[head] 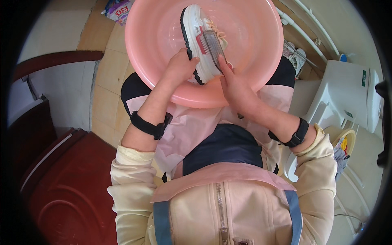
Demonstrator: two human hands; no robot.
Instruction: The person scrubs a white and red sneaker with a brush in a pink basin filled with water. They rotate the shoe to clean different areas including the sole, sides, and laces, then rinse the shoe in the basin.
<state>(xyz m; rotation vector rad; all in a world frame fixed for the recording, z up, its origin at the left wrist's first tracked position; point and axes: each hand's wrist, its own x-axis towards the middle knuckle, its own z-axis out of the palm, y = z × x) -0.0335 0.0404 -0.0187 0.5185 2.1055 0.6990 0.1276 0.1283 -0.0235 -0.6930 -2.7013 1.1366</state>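
A large pink plastic basin (263, 46) is in front of me, above my knees. Inside it a white sneaker (191, 27) with a black outsole and peach laces lies tilted, toe pointing away from me. My left hand (183, 65) grips the sneaker by the edge of its sole, near the heel. In my right hand (231, 79) is a scrubbing brush (213, 46) with a clear grey back, its pale bristles against the red-and-white side of the shoe. Some fingers of my right hand are hidden behind the brush and the hand itself.
A purple and white plastic pouch (120, 11) lies on the tiled floor beyond the basin's left side. To the right are white shoes (297, 59), white pipes (300, 26), a toilet (346, 88) and a pale bucket (352, 137) holding cloths. A dark red door (73, 190) is at the lower left.
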